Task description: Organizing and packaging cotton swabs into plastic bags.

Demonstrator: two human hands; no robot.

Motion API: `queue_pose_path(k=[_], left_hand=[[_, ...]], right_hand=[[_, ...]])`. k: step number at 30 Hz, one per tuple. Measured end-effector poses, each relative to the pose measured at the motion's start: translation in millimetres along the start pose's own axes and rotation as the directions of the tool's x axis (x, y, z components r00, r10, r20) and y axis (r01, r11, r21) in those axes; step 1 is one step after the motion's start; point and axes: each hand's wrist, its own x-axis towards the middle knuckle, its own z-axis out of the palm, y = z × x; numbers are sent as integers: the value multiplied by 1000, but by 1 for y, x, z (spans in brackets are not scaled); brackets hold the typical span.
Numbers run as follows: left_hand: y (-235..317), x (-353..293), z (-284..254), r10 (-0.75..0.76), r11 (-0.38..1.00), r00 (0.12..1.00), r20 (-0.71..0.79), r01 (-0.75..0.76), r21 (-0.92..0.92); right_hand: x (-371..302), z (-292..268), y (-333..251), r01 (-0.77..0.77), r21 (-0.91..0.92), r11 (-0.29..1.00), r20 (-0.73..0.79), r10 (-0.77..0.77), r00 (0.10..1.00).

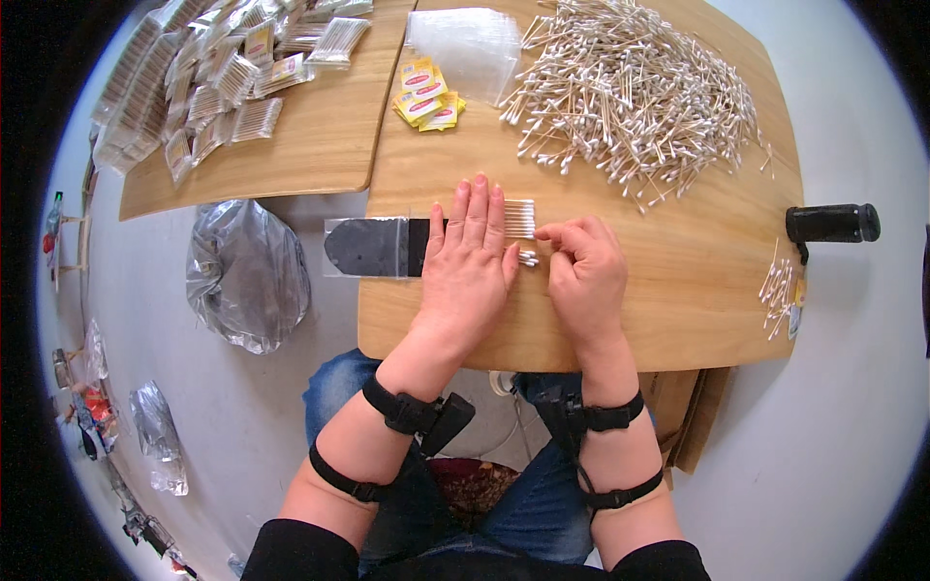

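1. Under your left hand point(467, 254), which lies flat with the fingers spread close together, sits a small clear plastic sleeve point(387, 246) over a black flat form; the hand pins it to the light wooden tabletop point(678, 290).
2. Just right of that palm, your right hand point(581, 266) is pinched narrow on a short row of white-tipped wooden cotton swabs point(520, 221). The row is partly inside the sleeve mouth, with its tips showing past your left fingertips, so I judge this packet about half loaded and not yet closed.
3. Beyond your right hand, a large loose heap of the same swabs point(635, 87) remains, so much is left.
4. Beyond your left hand lie yellow paper labels point(426, 97) and a stack of empty clear sleeves point(465, 41); farther left, filled packets point(213, 82) cover a second board.
5. Well right of your right hand, a black cylinder point(831, 223) sits at the table edge. Nothing lies between your hands and the heap.
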Motion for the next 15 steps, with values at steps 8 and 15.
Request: queue_pose_path(k=[8,15], left_hand=[[-4,-3,3,-1,999,1000,1,1,37],[-4,-3,1,-3,1000,1000,-6,4,15]], right_hand=[[0,7,2,28,-20,999,-22,-28,999],[2,8,0,-32,-3,999,-4,32,999]])
